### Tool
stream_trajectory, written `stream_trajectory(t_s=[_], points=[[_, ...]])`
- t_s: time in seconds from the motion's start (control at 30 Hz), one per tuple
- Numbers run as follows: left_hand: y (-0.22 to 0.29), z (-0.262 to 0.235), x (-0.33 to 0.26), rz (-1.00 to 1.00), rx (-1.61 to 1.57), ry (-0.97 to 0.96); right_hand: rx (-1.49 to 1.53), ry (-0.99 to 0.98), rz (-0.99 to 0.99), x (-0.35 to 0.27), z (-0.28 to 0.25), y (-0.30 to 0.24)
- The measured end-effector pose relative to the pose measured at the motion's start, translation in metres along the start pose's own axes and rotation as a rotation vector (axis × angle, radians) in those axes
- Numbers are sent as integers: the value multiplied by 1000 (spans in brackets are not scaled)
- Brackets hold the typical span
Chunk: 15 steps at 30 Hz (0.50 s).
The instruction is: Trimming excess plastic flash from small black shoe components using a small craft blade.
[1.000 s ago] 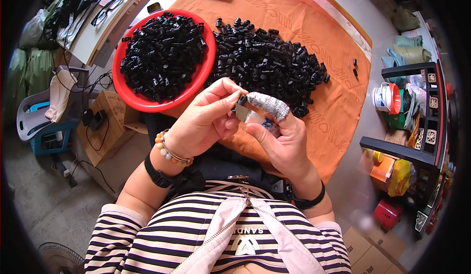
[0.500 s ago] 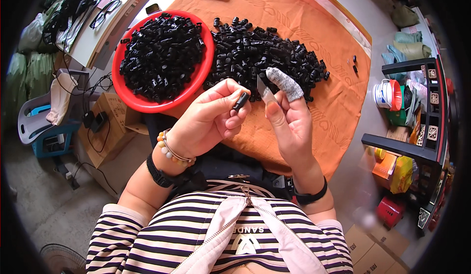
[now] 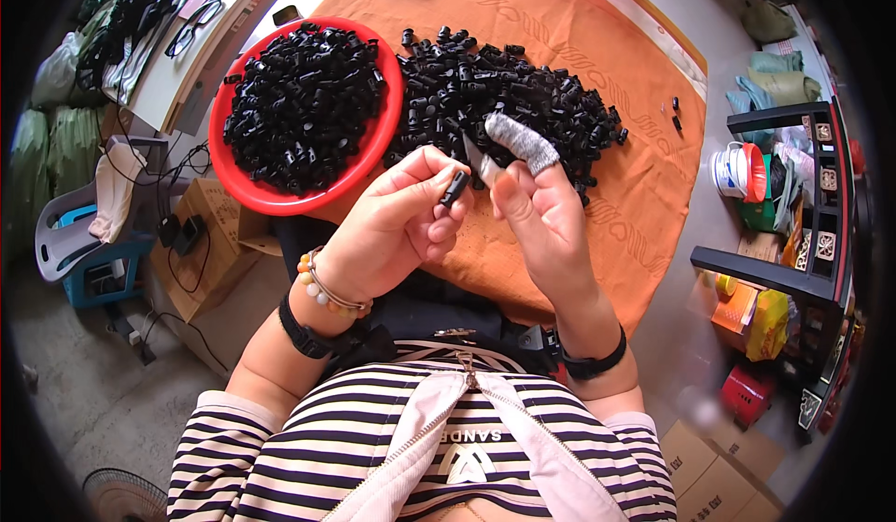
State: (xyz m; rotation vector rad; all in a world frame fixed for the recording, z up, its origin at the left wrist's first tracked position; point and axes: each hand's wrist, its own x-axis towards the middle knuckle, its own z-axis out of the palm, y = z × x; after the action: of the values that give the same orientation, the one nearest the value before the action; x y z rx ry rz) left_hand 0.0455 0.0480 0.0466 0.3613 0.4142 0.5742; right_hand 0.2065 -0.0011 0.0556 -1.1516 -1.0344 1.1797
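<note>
head view. left hand pinches one small black plastic part between thumb and fingertips, held above the orange cloth on the counter. right hand, forefinger in a grey fabric sleeve, is closed on a short blade just beside the part, not touching it. red basin is heaped with like parts; a loose pile lies on the cloth beside it. judged progress: roughly midway, with many parts left.
</note>
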Motion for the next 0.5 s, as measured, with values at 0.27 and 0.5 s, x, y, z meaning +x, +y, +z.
stream_trajectory(t_s=[0.27,0.5], points=[[-1,1,-1,34,-29,39,-47,-100,12,-14,1,-5],[0,2,-2,64,30,51,-90,-98,11,-14,2,-8]])
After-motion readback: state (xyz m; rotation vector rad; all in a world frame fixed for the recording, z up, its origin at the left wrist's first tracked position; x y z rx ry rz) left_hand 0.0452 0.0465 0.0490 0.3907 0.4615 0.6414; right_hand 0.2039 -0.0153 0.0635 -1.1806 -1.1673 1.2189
